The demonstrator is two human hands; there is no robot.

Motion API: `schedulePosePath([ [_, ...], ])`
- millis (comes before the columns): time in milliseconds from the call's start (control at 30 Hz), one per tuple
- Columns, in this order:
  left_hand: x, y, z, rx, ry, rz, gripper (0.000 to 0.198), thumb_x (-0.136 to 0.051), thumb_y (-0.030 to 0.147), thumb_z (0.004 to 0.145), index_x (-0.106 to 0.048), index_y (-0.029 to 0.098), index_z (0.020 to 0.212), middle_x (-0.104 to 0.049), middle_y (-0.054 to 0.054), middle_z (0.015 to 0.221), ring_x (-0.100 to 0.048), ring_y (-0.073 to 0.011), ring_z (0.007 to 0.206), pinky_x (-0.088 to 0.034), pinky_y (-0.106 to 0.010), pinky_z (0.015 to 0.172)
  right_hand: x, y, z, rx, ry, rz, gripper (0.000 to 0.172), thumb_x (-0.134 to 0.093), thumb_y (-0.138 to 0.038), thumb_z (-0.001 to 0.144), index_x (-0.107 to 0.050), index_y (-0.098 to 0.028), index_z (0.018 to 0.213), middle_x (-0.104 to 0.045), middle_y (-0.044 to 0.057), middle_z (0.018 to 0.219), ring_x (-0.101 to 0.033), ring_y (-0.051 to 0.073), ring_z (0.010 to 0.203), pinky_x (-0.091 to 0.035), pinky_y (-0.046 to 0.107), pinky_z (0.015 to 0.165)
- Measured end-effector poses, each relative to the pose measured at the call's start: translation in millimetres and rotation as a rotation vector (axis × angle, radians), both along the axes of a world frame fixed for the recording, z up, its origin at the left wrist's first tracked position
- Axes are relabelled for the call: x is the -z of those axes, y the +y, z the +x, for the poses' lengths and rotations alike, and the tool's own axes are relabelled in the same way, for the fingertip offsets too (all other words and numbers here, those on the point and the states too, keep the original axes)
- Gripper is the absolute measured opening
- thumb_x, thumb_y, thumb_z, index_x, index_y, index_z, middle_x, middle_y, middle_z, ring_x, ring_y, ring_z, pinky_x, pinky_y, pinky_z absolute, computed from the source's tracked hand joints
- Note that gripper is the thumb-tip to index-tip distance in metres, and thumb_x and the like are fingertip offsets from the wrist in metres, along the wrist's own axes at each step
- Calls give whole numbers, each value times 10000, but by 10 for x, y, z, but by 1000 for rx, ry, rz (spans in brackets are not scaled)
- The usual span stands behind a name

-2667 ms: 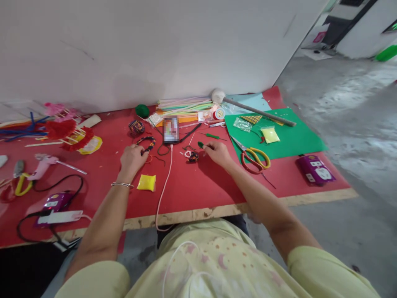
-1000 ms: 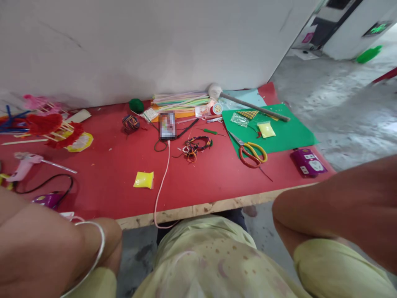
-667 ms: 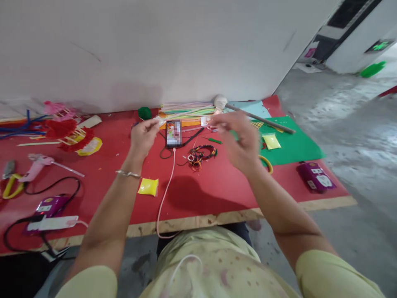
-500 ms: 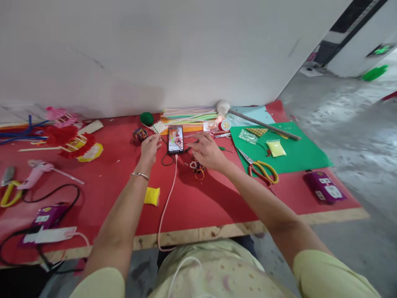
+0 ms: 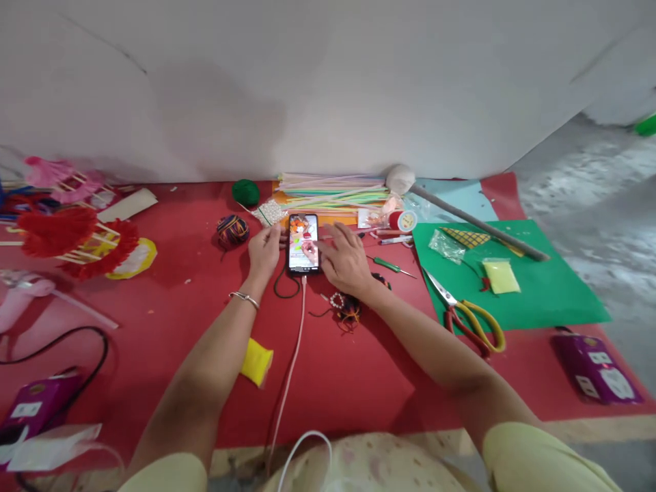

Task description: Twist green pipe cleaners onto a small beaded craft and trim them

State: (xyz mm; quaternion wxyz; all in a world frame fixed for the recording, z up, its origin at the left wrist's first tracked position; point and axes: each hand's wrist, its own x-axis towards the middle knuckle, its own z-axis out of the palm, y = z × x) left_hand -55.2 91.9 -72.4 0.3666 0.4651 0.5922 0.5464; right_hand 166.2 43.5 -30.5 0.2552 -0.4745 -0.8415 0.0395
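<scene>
A phone (image 5: 303, 244) with a lit screen lies on the red-covered table, a pink cable plugged into its lower end. At its left edge my left hand (image 5: 265, 254) has its fingers curled, thumb and fingertips gripping the side. My right hand (image 5: 347, 260) is over the phone's right side, fingers spread, a fingertip at the screen; whether it touches cannot be seen. Just below my right hand lies a white bead ring with dark multicoloured yarn (image 5: 348, 307), partly hidden by the wrist. A multicoloured yarn ball (image 5: 232, 231) and a bag of white beads (image 5: 269, 213) are near my left hand.
Scissors (image 5: 466, 311) and a yellow packet (image 5: 501, 276) lie on green sheet (image 5: 553, 294) at right. Pipe cleaners (image 5: 333, 191) and a grey stick (image 5: 476, 222) lie along the wall. At left are a red fringed craft piece (image 5: 56, 232) and pink glue gun (image 5: 25, 294).
My right hand has come closer to the phone, its fingertip now at the screen. My left fingers now meet the phone's left edge. The view has shifted nearer the table.
</scene>
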Motion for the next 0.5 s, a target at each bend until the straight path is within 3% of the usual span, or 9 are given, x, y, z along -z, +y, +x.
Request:
schedulePosePath([
  [100, -52, -45, -10, -29, 132, -68, 483, -534, 586, 911, -737, 148, 917, -697, -49, 664, -586, -156, 473, -447, -257, 461, 89, 151, -35, 108, 114, 4, 424, -471, -192, 951, -655, -194, 1333, -551, 114, 1437, -384, 321, 1379, -353, 509, 1149],
  [233, -83, -65, -6, -11, 233, -92, 449, -522, 561, 923, -733, 167, 882, -667, -28, 602, -589, -164, 485, -431, -248, 463, 165, 221, -16, 75, 193, -8, 417, -469, -148, 927, -685, -203, 1280, -631, 107, 1275, -477, 305, 1238, -409, 501, 1082],
  [500, -44, -45, -17, 16, 315, -54, 429, -500, 520, 949, -739, 167, 907, -647, -24, 570, -613, -166, 546, -448, -248, 525, 144, 140, 11, -30, 181, 46, 380, -555, -161, 864, -731, -236, 1191, -589, 82, 1340, -436, 309, 1299, -378, 506, 1101],
])
